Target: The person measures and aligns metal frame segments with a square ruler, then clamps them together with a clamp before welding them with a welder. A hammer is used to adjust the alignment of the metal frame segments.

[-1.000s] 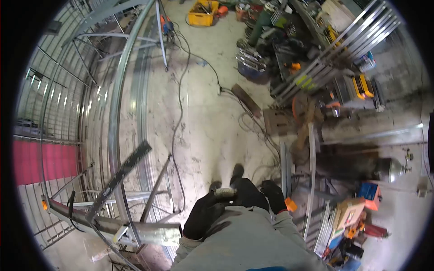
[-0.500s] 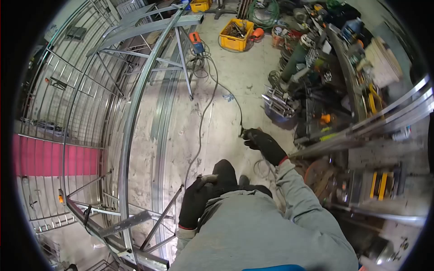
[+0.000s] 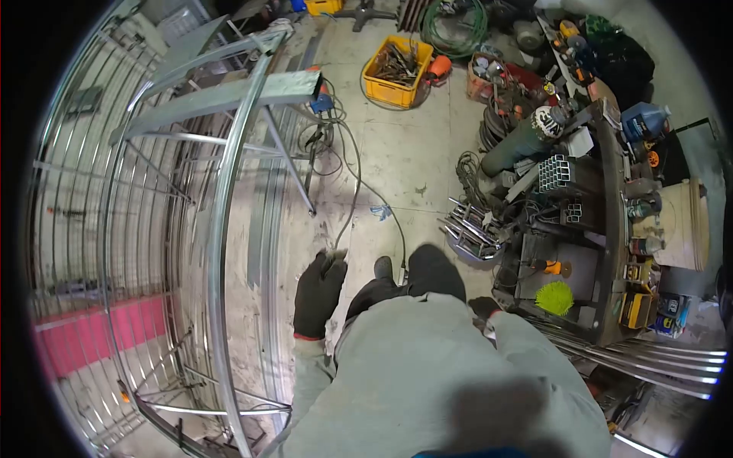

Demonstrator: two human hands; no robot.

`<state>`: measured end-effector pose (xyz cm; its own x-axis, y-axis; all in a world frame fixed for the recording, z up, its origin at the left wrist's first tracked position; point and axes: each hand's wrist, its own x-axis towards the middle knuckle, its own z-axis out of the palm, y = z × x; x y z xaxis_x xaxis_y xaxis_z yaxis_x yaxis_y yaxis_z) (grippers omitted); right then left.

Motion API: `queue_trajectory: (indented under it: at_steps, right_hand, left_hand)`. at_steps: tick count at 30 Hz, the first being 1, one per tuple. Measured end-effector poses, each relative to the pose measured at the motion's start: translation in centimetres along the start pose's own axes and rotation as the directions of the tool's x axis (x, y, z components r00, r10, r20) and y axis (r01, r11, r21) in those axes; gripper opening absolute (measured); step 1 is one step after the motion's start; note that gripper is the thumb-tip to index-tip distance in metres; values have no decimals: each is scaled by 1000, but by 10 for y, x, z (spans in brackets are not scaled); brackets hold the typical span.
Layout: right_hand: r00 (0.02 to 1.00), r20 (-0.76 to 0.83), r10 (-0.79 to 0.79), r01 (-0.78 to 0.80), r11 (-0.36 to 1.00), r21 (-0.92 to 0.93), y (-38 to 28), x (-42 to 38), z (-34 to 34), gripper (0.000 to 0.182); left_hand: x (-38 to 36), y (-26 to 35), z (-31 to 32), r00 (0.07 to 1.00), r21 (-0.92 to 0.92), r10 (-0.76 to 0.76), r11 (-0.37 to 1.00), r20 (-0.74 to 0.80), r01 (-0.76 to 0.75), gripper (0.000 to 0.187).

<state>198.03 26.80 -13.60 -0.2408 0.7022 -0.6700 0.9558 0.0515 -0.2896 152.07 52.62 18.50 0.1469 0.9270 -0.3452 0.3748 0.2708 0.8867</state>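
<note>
My left hand (image 3: pixel 319 296), in a black glove with a red cuff, hangs beside my left leg. Its fingers point forward and look loosely extended, with the tips slightly blurred. A dark cable (image 3: pixel 353 206) on the floor runs up to the fingertips in view and seems to pass beneath them. Close to my right hip is my right hand (image 3: pixel 484 308), also black-gloved; my sleeve and body hide most of it, so its fingers do not show. Another stretch of cable (image 3: pixel 402 238) disappears by my leg. Left of me stands a welded metal frame (image 3: pixel 223 206).
A yellow crate (image 3: pixel 393 90) of metal pieces sits ahead on the floor. To the right are a gas cylinder (image 3: pixel 513 153), a bucket of metal rods (image 3: pixel 475 233) and a cluttered workbench (image 3: pixel 607 221). Long metal tubes (image 3: pixel 641 359) jut out at lower right.
My right hand has drawn back from in front of me to my hip, and the cable end once beside it is now near my leg. My left hand has shifted forward. The view has turned.
</note>
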Motion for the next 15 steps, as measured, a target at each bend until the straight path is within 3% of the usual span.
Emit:
queue_trajectory:
  at_steps: [2, 4, 7, 8, 11, 13, 15]
  right_hand:
    - [997, 74, -21, 18, 999, 44, -6, -20, -45, 33]
    - [969, 102, 223, -240, 951, 198, -9, -3, -66, 32]
    - [995, -11, 99, -67, 750, 658, 81, 67, 1, 36]
    - [995, 14, 98, -82, 730, 679, 109, 96, -8, 38]
    - [991, 109, 75, -131, 675, 726, 184, 157, -64, 45]
    - [994, -71, 85, -39, 867, 497, 181, 197, -155, 36]
    - [937, -328, 117, -25, 962, 271, 197, 251, -251, 30]
  left_hand:
    - [66, 35, 10, 998, -22, 40, 999, 55, -38, 37]
    - [124, 77, 19, 983, -46, 27, 999, 181, -19, 39]
    - [211, 110, 42, 981, -25, 17, 1000, 193, -12, 38]
    - [241, 117, 52, 984, -20, 24, 1000, 179, -20, 38]
    - [326, 135, 84, 992, -41, -53, 998, 118, 58, 37]
    - [379, 159, 105, 991, 0, -47, 999, 126, 47, 37]
    - [423, 175, 126, 992, 0, -21, 1000, 127, 22, 37]
